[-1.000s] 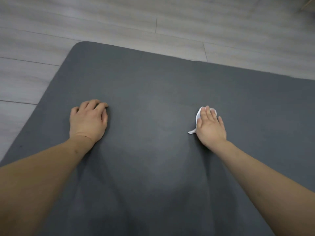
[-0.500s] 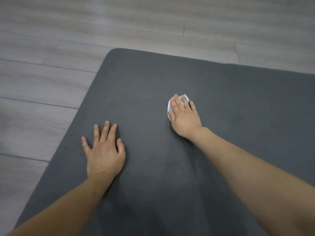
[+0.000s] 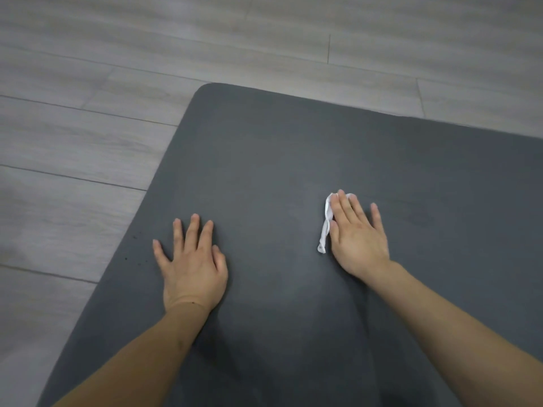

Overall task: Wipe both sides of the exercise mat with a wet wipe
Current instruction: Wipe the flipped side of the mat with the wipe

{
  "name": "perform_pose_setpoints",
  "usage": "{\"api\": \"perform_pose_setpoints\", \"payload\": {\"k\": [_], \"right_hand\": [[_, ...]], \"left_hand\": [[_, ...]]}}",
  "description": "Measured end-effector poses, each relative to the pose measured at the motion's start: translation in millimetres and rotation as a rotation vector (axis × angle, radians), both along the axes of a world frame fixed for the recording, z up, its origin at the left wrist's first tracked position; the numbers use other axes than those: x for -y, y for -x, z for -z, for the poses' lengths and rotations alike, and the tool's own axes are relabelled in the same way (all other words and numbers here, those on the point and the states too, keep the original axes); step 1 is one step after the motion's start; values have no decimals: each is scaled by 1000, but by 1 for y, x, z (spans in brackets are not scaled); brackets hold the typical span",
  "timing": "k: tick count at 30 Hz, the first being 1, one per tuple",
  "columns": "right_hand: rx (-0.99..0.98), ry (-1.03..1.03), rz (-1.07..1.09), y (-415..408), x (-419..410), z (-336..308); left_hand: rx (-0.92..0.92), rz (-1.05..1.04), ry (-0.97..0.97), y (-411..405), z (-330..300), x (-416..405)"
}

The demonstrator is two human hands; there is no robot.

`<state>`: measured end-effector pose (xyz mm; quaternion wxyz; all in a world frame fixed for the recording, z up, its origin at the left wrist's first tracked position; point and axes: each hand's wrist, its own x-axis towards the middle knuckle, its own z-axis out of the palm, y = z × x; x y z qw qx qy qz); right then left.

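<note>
Head view, one entry per item.

Exercise mat [image 3: 293, 160]: dark grey, lying flat on the floor, filling the middle and right of the view. One rounded corner shows at upper left. A few small dark specks sit near its left edge, just left of the left hand.

Wet wipe [image 3: 326, 221]: white, crumpled into a narrow strip, lying on the mat's upper face to the right of centre. Most of it is under the right hand; a twisted tail sticks out along the hand's left edge, and a small bit shows beyond the fingertips.

Right hand [image 3: 357, 239]: palm down on the mat, fingers straight and slightly spread, pressing the wipe flat against the surface. Not curled round it.

Left hand [image 3: 192, 265]: palm down on the bare mat, fingers straight and spread, thumb out to the right. It holds nothing and lies well apart from the wipe.

Forearms: both bare, entering from the lower edge.

Floor [image 3: 88, 142]: grey wood-grain planks, visible above and left of the mat.
</note>
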<state>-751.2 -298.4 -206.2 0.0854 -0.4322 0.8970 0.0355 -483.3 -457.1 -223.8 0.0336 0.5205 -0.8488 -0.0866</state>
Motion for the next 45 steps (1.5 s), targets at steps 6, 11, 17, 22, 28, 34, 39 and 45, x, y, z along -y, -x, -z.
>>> {"api": "perform_pose_setpoints", "payload": {"k": [6, 11, 17, 22, 28, 34, 39, 45], "right_hand": [[121, 128, -172, -50, 107, 6], [130, 152, -310, -88, 152, 12], [12, 364, -317, -65, 79, 9], [132, 305, -280, -66, 34, -2], [256, 437, -290, -63, 25, -16], [201, 204, -385, -54, 14, -17], [207, 197, -278, -65, 12, -19], [0, 257, -226, -77, 26, -21]], "left_hand": [[-16, 13, 1, 1, 0, 2], [1, 19, -3, -2, 0, 1], [-5, 16, -20, 0, -2, -1], [7, 20, -20, 0, -3, -2], [4, 21, -21, 0, -5, -1], [11, 30, -31, 0, -5, 0], [15, 30, -26, 0, -5, -1], [19, 34, -29, 0, -6, -1]]}}
